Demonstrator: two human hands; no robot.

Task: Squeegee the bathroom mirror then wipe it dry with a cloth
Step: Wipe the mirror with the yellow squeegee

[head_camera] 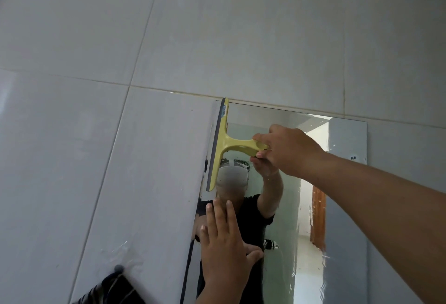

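Your right hand [287, 151] grips the squeegee [223, 149] handle, blade upright along the mirror [342, 183] left edge; your left hand [224, 238] lies flat, open, below.

Hidden and cut off

The mirror [337, 183] runs off the bottom edge; the dark cloth [113, 289] is cropped there; the right hand [287, 151] hides the squeegee [224, 144] handle's end.

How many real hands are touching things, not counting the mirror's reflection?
2. The right hand holds the yellow plastic squeegee near the mirror's top-left corner; the left hand presses flat on the frameless rectangular wall mirror lower down.
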